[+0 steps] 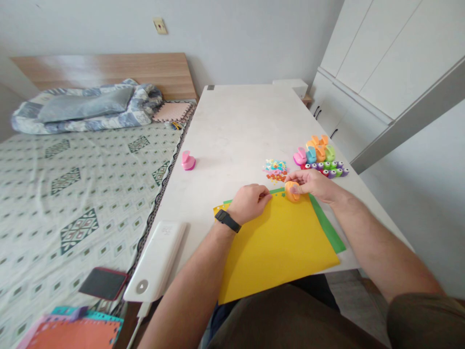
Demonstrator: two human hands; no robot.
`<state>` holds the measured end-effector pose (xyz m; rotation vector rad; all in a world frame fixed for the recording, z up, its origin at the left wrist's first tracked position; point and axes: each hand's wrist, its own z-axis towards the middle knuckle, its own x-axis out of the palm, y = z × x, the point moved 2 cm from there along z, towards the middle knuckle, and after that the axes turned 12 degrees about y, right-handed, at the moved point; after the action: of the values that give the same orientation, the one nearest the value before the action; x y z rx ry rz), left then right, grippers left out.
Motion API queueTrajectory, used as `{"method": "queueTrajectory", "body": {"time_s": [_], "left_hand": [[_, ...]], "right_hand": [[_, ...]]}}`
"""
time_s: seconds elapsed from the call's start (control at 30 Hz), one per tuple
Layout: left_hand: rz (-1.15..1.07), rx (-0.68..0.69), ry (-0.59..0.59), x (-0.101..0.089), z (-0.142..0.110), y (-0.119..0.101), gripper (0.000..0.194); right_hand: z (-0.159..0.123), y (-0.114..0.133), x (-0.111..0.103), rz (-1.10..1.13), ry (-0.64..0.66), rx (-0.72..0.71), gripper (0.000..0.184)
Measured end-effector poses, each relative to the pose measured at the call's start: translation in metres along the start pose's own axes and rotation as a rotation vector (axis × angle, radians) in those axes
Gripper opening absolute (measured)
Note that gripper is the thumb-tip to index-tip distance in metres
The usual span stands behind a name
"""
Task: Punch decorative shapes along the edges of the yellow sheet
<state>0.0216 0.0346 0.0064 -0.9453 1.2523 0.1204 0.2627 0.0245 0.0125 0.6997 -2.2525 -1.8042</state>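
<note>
An orange craft punch (291,191) sits at the far edge of a yellow paper sheet (276,242), with the fingers of my right hand (310,185) closed round it. My left hand (250,201) rests on the same edge to the left, its fingers curled in and pinching the sheet's border. A green sheet (329,225) lies under the yellow one and shows along the right and far sides. Small punched holes run along the yellow sheet's far edge. Just beyond is a heap of colourful paper cutouts (275,168).
Several coloured punches (319,151) stand at the right table edge, with smaller ones in front. A pink punch (188,161) stands alone at the left. A white power bank (156,261) with a cable lies front left. Punched coloured sheets (76,332) and a dark phone-like device (103,282) lie beside the table.
</note>
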Motion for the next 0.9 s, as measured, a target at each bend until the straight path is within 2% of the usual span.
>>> {"method": "queueTrajectory", "body": {"time_s": [0.4, 0.53, 0.77, 0.9], "left_hand": [[0.002, 0.028, -0.013, 0.0028, -0.0007, 0.0017, 0.019], [0.009, 0.026, 0.002, 0.0039, -0.0009, 0.0019, 0.019], [0.007, 0.024, 0.000, 0.0027, -0.0019, 0.0023, 0.019], [0.011, 0.030, 0.004, 0.0031, -0.0013, 0.0024, 0.020]], "right_hand": [[0.0015, 0.0047, 0.0048, 0.034, -0.083, 0.021, 0.040], [0.0011, 0.0043, 0.0053, 0.047, -0.038, 0.039, 0.041], [-0.0034, 0.0074, 0.0041, 0.080, 0.042, -0.016, 0.045], [-0.0021, 0.0062, -0.0006, 0.134, -0.062, -0.057, 0.041]]}}
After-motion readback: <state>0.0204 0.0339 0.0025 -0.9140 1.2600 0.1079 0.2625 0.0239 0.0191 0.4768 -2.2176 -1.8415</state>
